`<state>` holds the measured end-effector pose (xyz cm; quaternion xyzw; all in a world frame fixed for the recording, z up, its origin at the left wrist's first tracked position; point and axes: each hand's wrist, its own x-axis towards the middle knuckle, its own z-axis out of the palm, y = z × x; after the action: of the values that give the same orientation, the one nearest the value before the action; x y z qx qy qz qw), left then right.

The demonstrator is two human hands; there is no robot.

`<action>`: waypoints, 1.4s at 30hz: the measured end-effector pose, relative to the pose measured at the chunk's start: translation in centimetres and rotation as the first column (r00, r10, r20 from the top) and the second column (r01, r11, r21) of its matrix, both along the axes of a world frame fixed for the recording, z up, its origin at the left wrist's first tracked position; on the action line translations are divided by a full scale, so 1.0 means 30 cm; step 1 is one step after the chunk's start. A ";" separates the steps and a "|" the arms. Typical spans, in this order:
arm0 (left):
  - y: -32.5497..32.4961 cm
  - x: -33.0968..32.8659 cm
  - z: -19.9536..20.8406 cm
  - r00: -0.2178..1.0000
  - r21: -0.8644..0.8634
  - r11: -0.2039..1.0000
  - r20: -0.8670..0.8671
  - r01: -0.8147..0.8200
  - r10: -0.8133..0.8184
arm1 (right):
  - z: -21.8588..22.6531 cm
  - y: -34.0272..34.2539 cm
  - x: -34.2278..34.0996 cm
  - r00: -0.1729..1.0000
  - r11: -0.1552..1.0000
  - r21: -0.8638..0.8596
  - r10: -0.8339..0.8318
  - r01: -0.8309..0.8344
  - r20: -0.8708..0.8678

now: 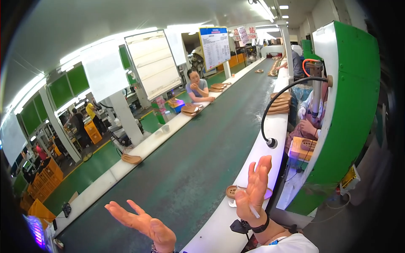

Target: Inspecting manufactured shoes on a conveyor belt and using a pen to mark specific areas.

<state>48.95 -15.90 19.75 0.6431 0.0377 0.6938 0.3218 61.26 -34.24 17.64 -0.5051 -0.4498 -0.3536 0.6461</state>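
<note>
Two bare hands are raised, fingers spread, gripping nothing: the left hand (141, 223) over the dark green conveyor belt (202, 147), the right hand (254, 192) above a tan shoe insole (233, 191) laid on the belt's white right edge (270, 126).

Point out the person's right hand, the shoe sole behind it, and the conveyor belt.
right hand (254, 195), head view, on the palm.
shoe sole (231, 191), head view, on its tan left end.
conveyor belt (211, 139), head view, on its bare green surface.
</note>
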 end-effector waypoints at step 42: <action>-0.210 0.099 0.270 0.455 0.629 0.705 -0.759 0.328 0.465 | 0.253 -0.078 -0.023 0.882 0.396 -0.788 -0.184 0.471 0.434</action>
<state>51.93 -22.21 27.84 0.9725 -0.0398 0.2237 -0.0505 60.57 -36.58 25.23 -0.7869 -0.5418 -0.2599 0.1401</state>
